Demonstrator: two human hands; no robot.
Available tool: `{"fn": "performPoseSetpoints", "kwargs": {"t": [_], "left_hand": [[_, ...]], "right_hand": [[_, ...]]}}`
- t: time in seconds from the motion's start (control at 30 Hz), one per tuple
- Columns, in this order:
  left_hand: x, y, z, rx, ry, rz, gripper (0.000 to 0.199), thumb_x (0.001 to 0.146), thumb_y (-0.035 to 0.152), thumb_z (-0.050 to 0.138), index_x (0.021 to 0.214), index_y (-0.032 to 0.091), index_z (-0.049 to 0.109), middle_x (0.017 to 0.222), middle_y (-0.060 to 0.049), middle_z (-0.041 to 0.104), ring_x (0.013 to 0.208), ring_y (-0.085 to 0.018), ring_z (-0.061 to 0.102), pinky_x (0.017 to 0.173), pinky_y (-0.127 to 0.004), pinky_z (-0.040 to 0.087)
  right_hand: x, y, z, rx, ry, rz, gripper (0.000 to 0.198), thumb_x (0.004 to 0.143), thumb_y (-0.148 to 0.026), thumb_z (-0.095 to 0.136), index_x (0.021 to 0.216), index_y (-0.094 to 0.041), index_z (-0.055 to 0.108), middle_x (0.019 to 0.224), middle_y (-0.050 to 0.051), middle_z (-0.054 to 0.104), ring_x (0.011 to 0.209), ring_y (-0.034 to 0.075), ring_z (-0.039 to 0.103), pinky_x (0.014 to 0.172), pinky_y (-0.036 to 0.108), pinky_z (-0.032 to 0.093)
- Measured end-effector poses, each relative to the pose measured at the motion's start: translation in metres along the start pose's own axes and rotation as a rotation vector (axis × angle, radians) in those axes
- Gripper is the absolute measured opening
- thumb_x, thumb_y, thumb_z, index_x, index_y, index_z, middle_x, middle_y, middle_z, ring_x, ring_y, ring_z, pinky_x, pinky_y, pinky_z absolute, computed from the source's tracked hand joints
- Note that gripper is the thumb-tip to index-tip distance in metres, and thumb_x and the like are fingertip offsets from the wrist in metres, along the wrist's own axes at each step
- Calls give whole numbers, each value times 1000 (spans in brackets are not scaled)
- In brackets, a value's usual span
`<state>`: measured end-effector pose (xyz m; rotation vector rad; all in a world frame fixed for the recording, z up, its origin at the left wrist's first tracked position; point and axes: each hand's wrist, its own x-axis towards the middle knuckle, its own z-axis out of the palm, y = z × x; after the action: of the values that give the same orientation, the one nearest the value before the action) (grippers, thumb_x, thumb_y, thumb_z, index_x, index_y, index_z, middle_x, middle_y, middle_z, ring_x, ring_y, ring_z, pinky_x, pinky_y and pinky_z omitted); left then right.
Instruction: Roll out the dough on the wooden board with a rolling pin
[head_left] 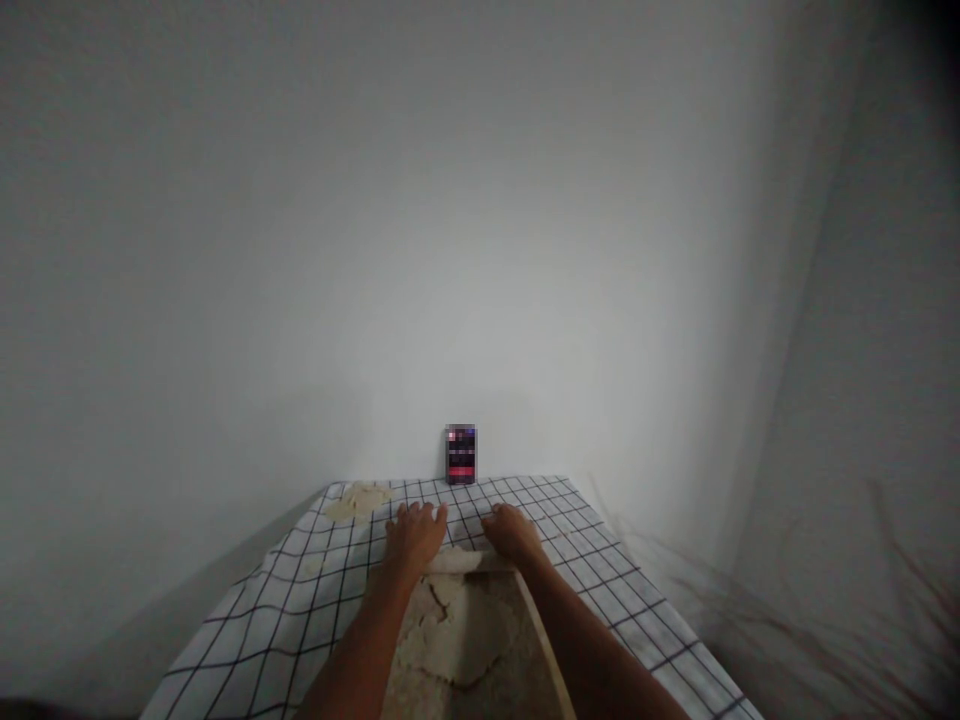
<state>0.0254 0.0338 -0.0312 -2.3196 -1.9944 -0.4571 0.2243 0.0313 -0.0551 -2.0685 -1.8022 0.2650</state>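
A wooden board [491, 600] lies before me on a checked cloth. Over it spreads a flat, pale, cracked sheet that looks like dough [442, 640]. At the board's far edge is a pale strip [455, 560], possibly more dough, between my wrists. My left hand [416, 530] reaches past that edge on the left, palm down, with its fingers somewhat spread. My right hand [516, 532] is on the right beyond the same edge, its fingers curled in. Whatever may lie under either palm is hidden.
The checked cloth [300, 620] covers the table. A pale, irregular patch [358, 502] lies at the table's back left. A phone-like device [460, 455] with a blurred screen leans against the white wall [487, 250]. Thin blurred strands [810, 630] show at right.
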Motion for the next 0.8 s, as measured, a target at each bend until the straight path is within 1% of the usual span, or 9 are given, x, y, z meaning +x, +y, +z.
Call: {"fn": "performPoseSetpoints", "kwargs": {"t": [0.1,0.2,0.43,0.53,0.7,0.8], "left_hand": [[5,0,1,-26,18,-7,56,106,48,30,125,17,73,133,-19,73,132,-38,60,103,-59,52],[6,0,1,-39,29,-10,57,106,48,30,121,16,74,130,-20,74,130,-37,62,102,-57,52],[-6,0,-4,-38,16,1,56,105,47,32,123,15,74,127,-21,74,125,-35,65,100,-53,51],[-13,1,-6,-23,3,-5,51,103,45,37,121,16,75,128,-21,75,124,-35,66,100,-52,51],[-34,4,-13,18,-9,-10,42,100,35,43,116,15,76,122,-21,77,119,-35,69,97,-53,54],[-54,4,-19,49,17,54,40,100,29,42,113,17,77,119,-20,78,117,-36,70,96,-54,55]], "right_hand": [[6,2,2,-22,3,-8,35,99,-34,48,118,-16,72,129,19,73,124,31,68,98,43,53],[7,1,2,-29,10,-15,34,99,-34,49,117,-17,72,129,18,73,123,30,68,99,43,52],[-3,0,1,-46,24,-27,33,98,-33,49,115,-17,73,128,18,73,123,31,68,98,43,53],[-12,-2,-2,-63,12,-19,36,99,-35,49,119,-17,72,131,18,73,124,32,68,100,46,52],[-40,-7,-9,-99,17,-9,39,102,-37,46,121,-16,73,129,20,73,125,34,68,101,51,52],[-61,-8,-12,-182,44,-80,36,105,-34,44,118,-19,75,125,19,75,121,36,69,97,53,54]]}}
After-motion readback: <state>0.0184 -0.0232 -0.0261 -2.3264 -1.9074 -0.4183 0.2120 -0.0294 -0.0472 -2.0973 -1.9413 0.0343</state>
